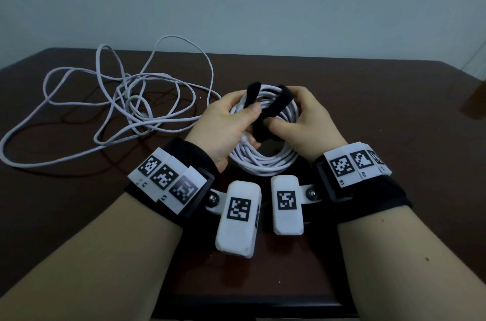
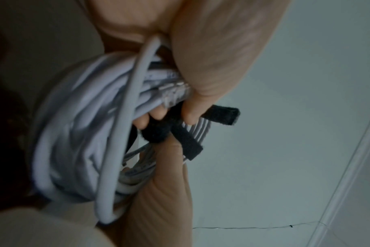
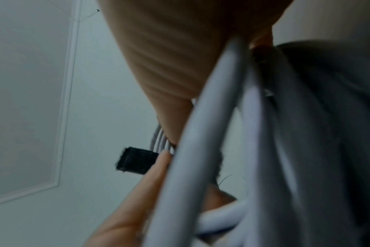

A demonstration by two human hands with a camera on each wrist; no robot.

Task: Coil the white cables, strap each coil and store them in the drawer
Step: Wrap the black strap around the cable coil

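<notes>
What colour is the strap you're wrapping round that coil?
Black. The strap stands out against the white coil; the head view shows it best.

Free room and obstacles. The loose white cable (image 1: 110, 107) sprawls in tangled loops over the far-left part of the dark surface (image 1: 381, 115), reaching its left edge; a hand crossing there meets cable. At centre, the coiled cable (image 1: 263, 160) fills the gap between the left hand (image 1: 226, 120) and the right hand (image 1: 302, 120), with the ends of the black strap (image 1: 263, 115) standing up above it. The surface to the right of the hands lies bare, as does the near strip beneath the forearms.
</notes>
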